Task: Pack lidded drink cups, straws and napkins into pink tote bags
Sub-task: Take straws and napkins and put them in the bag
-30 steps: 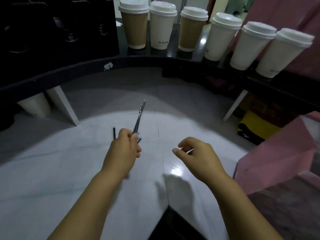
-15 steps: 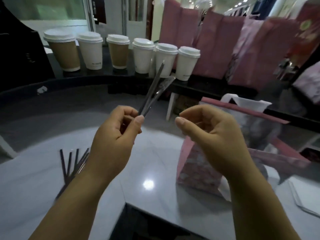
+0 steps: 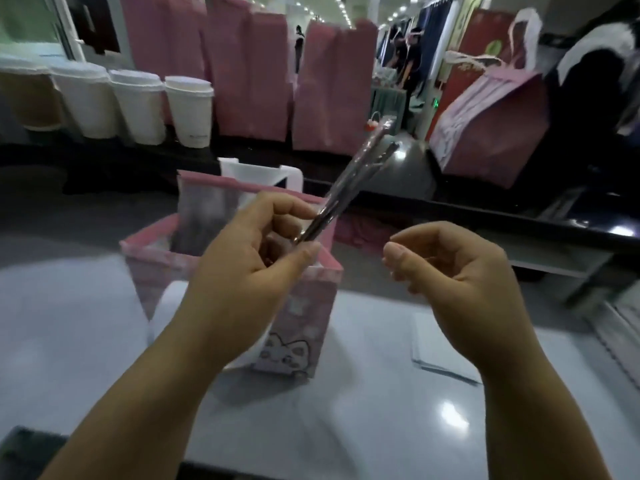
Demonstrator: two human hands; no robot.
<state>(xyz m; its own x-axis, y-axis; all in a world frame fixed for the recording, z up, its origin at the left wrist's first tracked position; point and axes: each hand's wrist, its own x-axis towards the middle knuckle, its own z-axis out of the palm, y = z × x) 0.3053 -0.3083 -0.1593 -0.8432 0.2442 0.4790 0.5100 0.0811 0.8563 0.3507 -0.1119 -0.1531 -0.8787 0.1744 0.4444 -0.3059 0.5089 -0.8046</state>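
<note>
Two wrapped straws (image 3: 349, 183) slant up and to the right above an open pink tote bag (image 3: 294, 306), which stands upright on the pale counter with a cartoon cat face printed low on its front. Lidded cups (image 3: 189, 110), white and brown, line the dark shelf behind; more pink bags (image 3: 330, 88) stand beside them

No text is legible; the cup's (image 3: 191, 110) print is blurred

Wrapped straws (image 3: 349, 188) in left hand (image 3: 242, 271) above pink tote bag (image 3: 304, 306).
</note>
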